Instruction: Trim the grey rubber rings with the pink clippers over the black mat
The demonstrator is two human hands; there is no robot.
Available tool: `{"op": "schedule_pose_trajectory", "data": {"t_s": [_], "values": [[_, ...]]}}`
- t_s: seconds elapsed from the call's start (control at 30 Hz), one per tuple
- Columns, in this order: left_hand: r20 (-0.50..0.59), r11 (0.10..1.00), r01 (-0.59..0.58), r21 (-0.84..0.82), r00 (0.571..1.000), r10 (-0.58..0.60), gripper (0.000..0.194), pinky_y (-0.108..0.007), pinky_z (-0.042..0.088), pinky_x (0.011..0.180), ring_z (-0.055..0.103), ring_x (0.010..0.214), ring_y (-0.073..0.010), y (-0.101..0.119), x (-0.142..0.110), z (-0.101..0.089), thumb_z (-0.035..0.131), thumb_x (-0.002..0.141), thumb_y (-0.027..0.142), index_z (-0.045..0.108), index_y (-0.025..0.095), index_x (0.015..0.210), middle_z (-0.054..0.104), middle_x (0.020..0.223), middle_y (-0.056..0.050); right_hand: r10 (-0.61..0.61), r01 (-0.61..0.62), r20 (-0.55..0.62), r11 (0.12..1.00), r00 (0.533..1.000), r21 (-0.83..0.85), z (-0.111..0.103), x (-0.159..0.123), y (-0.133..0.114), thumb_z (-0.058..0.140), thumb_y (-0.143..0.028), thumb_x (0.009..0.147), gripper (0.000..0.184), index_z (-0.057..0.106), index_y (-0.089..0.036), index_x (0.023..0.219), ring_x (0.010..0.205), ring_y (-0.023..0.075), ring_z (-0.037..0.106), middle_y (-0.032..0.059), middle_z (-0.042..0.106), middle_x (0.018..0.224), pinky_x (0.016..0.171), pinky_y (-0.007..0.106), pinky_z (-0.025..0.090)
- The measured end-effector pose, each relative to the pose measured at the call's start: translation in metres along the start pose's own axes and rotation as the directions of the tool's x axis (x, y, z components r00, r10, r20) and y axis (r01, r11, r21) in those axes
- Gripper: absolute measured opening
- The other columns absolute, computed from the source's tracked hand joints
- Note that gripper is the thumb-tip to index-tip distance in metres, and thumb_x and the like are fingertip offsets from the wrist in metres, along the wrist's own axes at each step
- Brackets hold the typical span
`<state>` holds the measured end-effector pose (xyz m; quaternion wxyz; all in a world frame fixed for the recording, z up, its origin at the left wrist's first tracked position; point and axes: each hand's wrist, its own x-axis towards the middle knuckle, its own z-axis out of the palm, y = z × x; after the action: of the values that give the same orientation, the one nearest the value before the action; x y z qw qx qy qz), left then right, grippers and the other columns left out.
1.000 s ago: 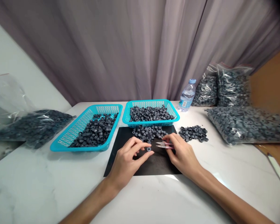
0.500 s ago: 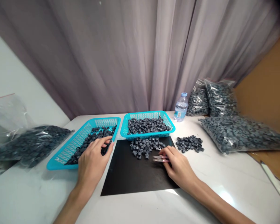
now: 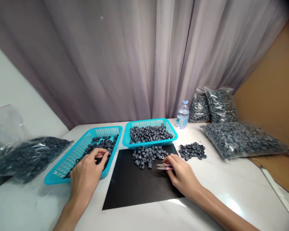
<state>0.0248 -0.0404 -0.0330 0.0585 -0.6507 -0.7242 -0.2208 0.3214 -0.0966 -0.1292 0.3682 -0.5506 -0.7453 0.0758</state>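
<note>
Between the earlier frame and now, the left hand [image 3: 85,176] shifts from the right rim of the left-hand basket [image 3: 104,175] to over its rings [image 3: 101,146], left of the frame's centre. Its thumb and forefinger nearly meet; the view is too small and shadowed for me to tell whether a ring sits between them.

Right of centre, the right hand [image 3: 184,175] grips small snips [image 3: 162,168] above the black mat [image 3: 135,192], beside the ring pile [image 3: 149,156]. A light pinch at the left fingertips, kept low over the basket, would likely give the best control, while the snips are best held steady, with their tips clear of the other fingers.

The snips point towards the left of the frame, blades slightly parted, their long axis running nearly level across the picture. Upper right of them stands a water bottle [image 3: 182,118].
</note>
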Motion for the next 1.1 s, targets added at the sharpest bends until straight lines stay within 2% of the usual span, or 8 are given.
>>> {"op": "schedule_pose_trajectory", "data": {"t_s": [0.2, 0.43, 0.63, 0.7, 0.83, 1.1], "values": [[0.003, 0.999, -0.01, -0.032, 1.0, 0.01, 0.019, -0.031, 0.04, 0.063, 0.07, 0.088, -0.0288, -0.0046, 0.002, 0.0003, 0.054, 0.096, 0.042, 0.067, 0.029, 0.097, 0.074, 0.092, -0.005, -0.009, 0.009, 0.007, 1.0, 1.0, 0.009, -0.0022, 0.0005, -0.0034, 0.049, -0.003, 0.088, 0.022, 0.056, -0.022, 0.098, 0.089, 0.0233, 0.061, 0.0048, 0.065, 0.096, 0.075, 0.035, 0.048], [-0.048, 0.995, -0.067, -0.069, 0.997, 0.064, 0.014, -0.03, 0.041, 0.061, 0.071, 0.083, -0.027, -0.0068, 0.0025, 0.0042, 0.06, 0.093, 0.039, 0.068, 0.028, 0.089, 0.075, 0.088, -0.005, -0.02, 0.02, 0.026, 1.0, 0.999, 0.013, -0.0045, -0.0025, -0.0051, 0.048, -0.004, 0.09, 0.021, 0.055, -0.021, 0.097, 0.087, 0.0235, 0.059, 0.005, 0.064, 0.095, 0.074, 0.035, 0.047], [-0.067, 0.996, -0.079, -0.037, 0.995, 0.076, 0.019, -0.031, 0.043, 0.063, 0.07, 0.082, -0.0268, -0.007, 0.0012, 0.0074, 0.061, 0.093, 0.039, 0.07, 0.028, 0.106, 0.075, 0.091, -0.005, -0.04, 0.04, 0.032, 0.999, 0.999, 0.002, -0.0049, -0.0018, -0.0077, 0.048, -0.005, 0.091, 0.019, 0.055, -0.022, 0.096, 0.086, 0.0233, 0.059, 0.005, 0.063, 0.093, 0.073, 0.034, 0.047], [-0.068, 0.994, -0.108, -0.027, 0.992, 0.106, 0.018, -0.032, 0.045, 0.065, 0.07, 0.086, -0.0272, -0.0068, 0.0002, 0.0079, 0.06, 0.094, 0.037, 0.072, 0.029, 0.105, 0.075, 0.096, -0.005, -0.04, 0.04, 0.036, 0.999, 0.999, 0.001, -0.0044, -0.0018, -0.0071, 0.048, -0.006, 0.092, 0.018, 0.055, -0.022, 0.097, 0.086, 0.0233, 0.059, 0.0049, 0.063, 0.094, 0.073, 0.035, 0.047], [-0.051, 0.994, -0.109, -0.003, 0.993, 0.108, 0.017, -0.033, 0.045, 0.066, 0.071, 0.088, -0.0286, -0.0063, -0.0005, 0.0069, 0.059, 0.095, 0.037, 0.074, 0.03, 0.099, 0.077, 0.1, -0.005, -0.041, 0.041, 0.045, 0.999, 0.998, -0.003, -0.0037, -0.0026, -0.0061, 0.047, -0.006, 0.092, 0.018, 0.055, -0.021, 0.097, 0.086, 0.0234, 0.058, 0.0051, 0.062, 0.094, 0.073, 0.035, 0.046], [0.039, 0.999, -0.033, -0.032, 0.999, 0.034, 0.014, -0.031, 0.044, 0.065, 0.073, 0.085, -0.027, -0.0034, 0.0004, 0.0021, 0.06, 0.095, 0.038, 0.072, 0.032, 0.093, 0.079, 0.089, -0.001, -0.058, 0.058, 0.056, 0.998, 0.997, -0.011, -0.0035, -0.0025, -0.0081, 0.048, -0.005, 0.092, 0.018, 0.055, -0.021, 0.094, 0.084, 0.0228, 0.057, 0.0045, 0.062, 0.093, 0.071, 0.034, 0.045]]}}
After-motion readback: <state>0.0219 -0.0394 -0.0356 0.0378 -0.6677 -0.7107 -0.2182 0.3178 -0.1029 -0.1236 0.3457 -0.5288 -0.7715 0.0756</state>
